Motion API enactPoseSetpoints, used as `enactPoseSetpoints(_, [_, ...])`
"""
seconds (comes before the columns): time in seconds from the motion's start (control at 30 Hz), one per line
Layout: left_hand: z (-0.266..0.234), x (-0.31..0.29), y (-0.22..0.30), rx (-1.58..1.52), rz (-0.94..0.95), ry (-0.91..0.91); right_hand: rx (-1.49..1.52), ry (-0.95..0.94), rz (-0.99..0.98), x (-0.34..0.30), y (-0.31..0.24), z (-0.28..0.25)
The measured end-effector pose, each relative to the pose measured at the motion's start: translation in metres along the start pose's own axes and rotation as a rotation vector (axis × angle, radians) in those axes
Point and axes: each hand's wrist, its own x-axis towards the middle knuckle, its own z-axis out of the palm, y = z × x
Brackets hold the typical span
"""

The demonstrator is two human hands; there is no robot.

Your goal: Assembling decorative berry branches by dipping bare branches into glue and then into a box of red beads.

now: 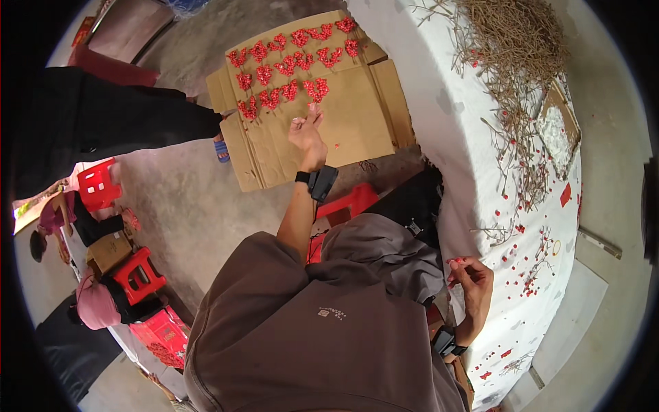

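My left hand point(307, 141) reaches over a flattened cardboard sheet point(350, 130). Its fingertips are pinched together at the lower end of a red berry sprig point(317, 89), whose stem they mostly hide. Rows of similar red berry sprigs point(285, 66) lie on the far part of the cardboard. By the edge of the white-covered table, my right hand point(475, 285) is closed, with small red berries point(453, 264) at its fingertips. How many it holds is hidden.
On the white-covered table point(473, 172) lie a heap of brown twigs point(518, 31), scattered red berries and a tray of white material point(555, 134). A red stool point(350, 202) stands below the cardboard. A person in dark clothes point(110, 130) is at left; others sit near red stools point(139, 278).
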Motion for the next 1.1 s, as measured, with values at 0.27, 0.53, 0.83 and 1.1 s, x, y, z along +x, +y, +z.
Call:
enactPoseSetpoints(0.27, [0.008,0.021,-0.020,-0.067,-0.043,0.119,0.001,0.031,0.018,0.006,0.003,0.003])
enactPoseSetpoints(0.53, [0.011,0.027,-0.027,-0.133,-0.066,0.115,-0.032,0.016,0.040,0.012,0.001,0.005])
enactPoseSetpoints(0.83, [0.000,0.038,-0.040,-0.156,-0.076,0.137,-0.046,0.017,0.046,0.013,-0.001,0.011])
enactPoseSetpoints(1.1, [-0.001,0.044,-0.034,-0.078,-0.059,0.124,-0.058,0.010,0.085,0.013,-0.001,0.017])
